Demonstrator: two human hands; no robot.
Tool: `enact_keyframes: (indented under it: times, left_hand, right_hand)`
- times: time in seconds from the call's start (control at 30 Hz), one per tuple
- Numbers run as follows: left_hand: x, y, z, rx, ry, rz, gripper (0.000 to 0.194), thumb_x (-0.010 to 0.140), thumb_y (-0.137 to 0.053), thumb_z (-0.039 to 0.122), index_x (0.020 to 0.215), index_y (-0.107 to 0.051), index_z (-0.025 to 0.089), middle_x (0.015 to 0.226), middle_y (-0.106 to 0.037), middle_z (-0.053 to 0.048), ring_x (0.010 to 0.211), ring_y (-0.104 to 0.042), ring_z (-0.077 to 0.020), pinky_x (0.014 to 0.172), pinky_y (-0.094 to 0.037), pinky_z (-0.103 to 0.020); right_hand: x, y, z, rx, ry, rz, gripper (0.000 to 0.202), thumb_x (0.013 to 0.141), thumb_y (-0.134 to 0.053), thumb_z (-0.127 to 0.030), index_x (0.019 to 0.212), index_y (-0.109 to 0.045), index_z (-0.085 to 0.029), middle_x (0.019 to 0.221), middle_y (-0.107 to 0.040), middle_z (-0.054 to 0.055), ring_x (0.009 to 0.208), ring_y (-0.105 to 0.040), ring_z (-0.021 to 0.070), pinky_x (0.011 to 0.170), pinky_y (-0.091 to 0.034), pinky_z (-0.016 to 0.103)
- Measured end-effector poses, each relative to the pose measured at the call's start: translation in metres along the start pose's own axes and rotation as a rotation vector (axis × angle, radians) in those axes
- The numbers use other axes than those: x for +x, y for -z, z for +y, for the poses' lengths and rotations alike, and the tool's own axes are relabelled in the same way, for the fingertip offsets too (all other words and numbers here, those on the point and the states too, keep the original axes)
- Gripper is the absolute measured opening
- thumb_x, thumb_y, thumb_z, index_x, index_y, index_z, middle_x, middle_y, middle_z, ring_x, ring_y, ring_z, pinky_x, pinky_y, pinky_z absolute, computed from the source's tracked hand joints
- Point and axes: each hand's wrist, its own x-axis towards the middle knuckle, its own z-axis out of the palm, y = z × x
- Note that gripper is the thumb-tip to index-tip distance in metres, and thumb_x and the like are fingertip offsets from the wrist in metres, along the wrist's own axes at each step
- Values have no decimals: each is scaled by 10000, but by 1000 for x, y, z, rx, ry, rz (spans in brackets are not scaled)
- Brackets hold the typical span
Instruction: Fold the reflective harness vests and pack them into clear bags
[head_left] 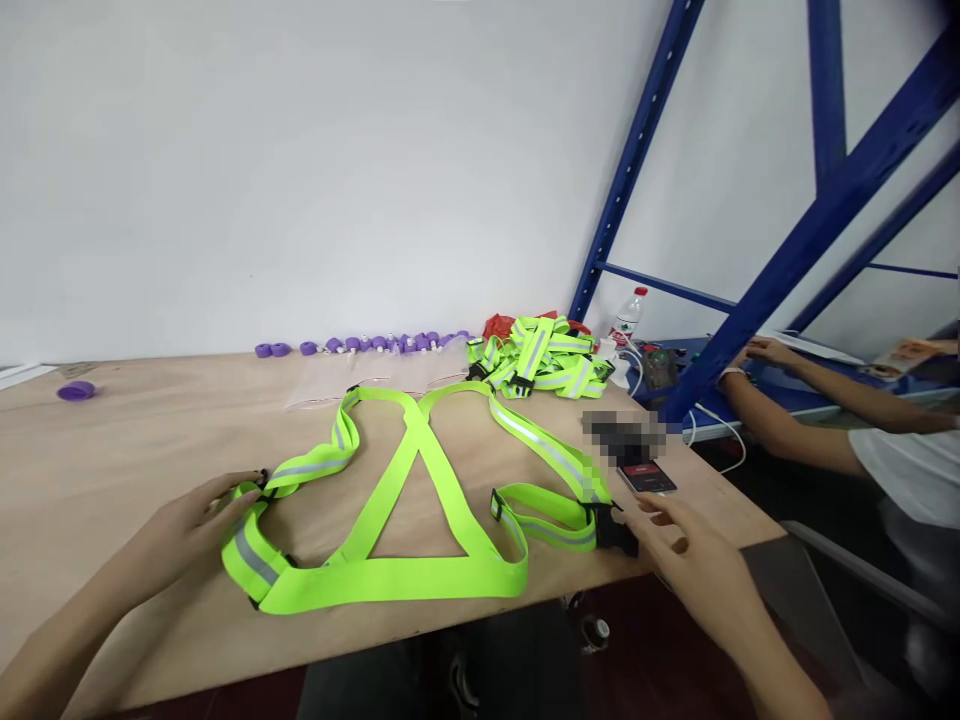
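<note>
A neon-yellow reflective vest made of elastic straps (397, 580) with grey stripes lies spread on the wooden table, its straps crossing near the top middle. My left hand (191, 525) pinches the vest's left side strap beside a small black fitting. At the vest's right side, my right hand (694, 560) has its fingertips closed on the black plastic buckle (616, 530); part of that grip is hidden. Just beyond my right fingers lies a phone (646, 477) with its screen lit.
More neon reflective straps (536, 355) lie heaped at the back, beside clear plastic bags (337, 380) and a row of purple rolls (382, 344). A single purple roll (76, 391) sits far left. Blue rack posts (720, 360) rise at right, near a bottle (628, 316) and another person's arms (787, 400).
</note>
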Motion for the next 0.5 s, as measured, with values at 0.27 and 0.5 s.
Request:
enact_keyframes:
  times: [0.27, 0.5]
  left_hand:
    - [9, 15, -26, 122, 117, -182, 362, 879, -488, 533, 960, -676, 235, 1016, -744, -13, 958, -692, -284, 817, -532, -323]
    - [16, 28, -19, 222, -6, -9, 582, 918, -391, 567, 1325, -532, 176, 1351, -616, -128, 1261, -550, -423, 1003, -465, -557]
  right_hand:
    - [-2, -12, 13, 330, -31, -100, 373, 787, -659, -578, 919, -676, -230, 931, -754, 78, 912, -708, 289, 789, -582, 395]
    - [2, 4, -9, 689, -187, 27, 593, 723, -785, -553, 1201, -635, -237, 1178, -697, 102, 618, -664, 163, 596, -604, 330]
